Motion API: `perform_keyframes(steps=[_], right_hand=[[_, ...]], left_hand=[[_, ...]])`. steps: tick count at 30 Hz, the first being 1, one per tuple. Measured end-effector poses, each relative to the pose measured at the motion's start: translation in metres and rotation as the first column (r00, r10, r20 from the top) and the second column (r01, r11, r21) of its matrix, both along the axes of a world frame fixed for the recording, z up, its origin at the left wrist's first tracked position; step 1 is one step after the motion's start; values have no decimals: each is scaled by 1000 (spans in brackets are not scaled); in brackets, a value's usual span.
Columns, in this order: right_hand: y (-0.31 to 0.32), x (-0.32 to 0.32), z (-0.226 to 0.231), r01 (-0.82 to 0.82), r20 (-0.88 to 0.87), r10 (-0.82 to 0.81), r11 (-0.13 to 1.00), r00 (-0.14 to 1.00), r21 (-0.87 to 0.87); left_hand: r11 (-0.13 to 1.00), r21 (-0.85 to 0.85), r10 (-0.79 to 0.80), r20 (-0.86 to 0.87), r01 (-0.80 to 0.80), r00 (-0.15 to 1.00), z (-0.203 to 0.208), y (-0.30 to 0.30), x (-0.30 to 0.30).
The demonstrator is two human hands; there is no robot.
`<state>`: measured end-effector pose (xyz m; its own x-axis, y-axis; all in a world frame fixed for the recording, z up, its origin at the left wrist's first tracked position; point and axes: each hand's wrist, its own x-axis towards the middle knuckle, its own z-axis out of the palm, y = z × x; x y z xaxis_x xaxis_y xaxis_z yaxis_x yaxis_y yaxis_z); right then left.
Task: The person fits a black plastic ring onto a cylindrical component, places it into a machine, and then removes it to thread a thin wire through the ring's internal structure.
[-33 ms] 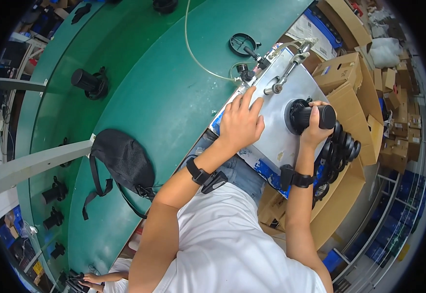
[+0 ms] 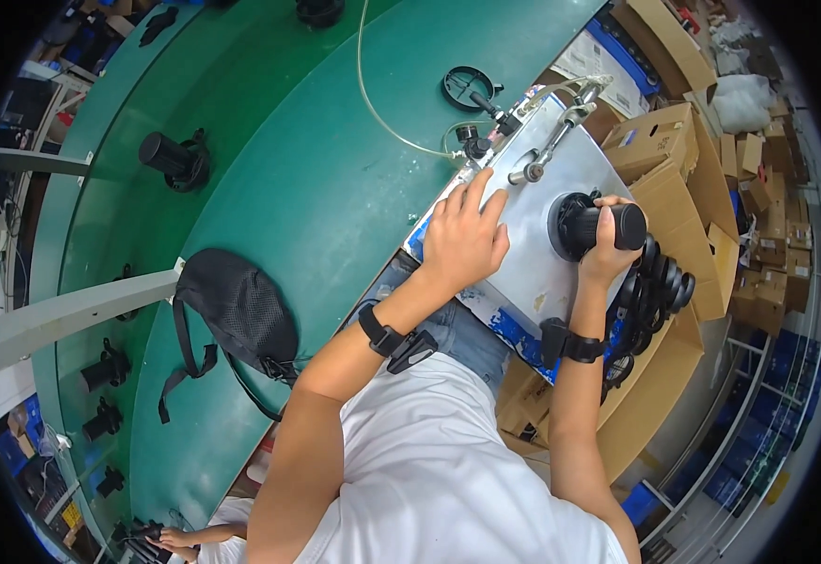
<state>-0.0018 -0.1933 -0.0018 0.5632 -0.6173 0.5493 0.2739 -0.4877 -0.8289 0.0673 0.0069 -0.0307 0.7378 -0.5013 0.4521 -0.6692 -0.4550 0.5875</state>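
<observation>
On the right, my right hand [image 2: 604,248] is wrapped round a black cylindrical housing [image 2: 631,227] with a wider round base. The base rests against the grey metal plate [image 2: 535,274] of a bench fixture. My left hand [image 2: 464,237] is open, palm down, fingers spread over the left edge of that plate; whether its fingertips press on anything I cannot tell. Just past those fingertips sits a small black round-topped fitting [image 2: 473,143] with a clear air hose [image 2: 367,99]. A metal rod assembly [image 2: 555,143] reaches across the plate's far side.
A black ring [image 2: 467,87] and a black mesh bag [image 2: 239,305] lie on the green bench [image 2: 335,207]. More black housings [image 2: 173,160] stand at left. An open cardboard box [image 2: 678,324] with several black ringed parts [image 2: 660,282] is at right. Another person's hands [image 2: 177,539] show lower left.
The other person's hands at the lower left have shifted slightly. My own hands and the black housing stay where they were.
</observation>
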Motion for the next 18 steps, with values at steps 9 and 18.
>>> perform_keyframes(steps=[9, 18], right_hand=[[-15, -3, 4, -265, -14, 266, 964, 964, 34], [-17, -7, 6, -256, -61, 257, 966, 964, 27]], left_hand=[[1000, 0, -7, 4, 7, 1000, 2, 1, 1], [999, 21, -25, -17, 25, 1000, 1, 2, 0]])
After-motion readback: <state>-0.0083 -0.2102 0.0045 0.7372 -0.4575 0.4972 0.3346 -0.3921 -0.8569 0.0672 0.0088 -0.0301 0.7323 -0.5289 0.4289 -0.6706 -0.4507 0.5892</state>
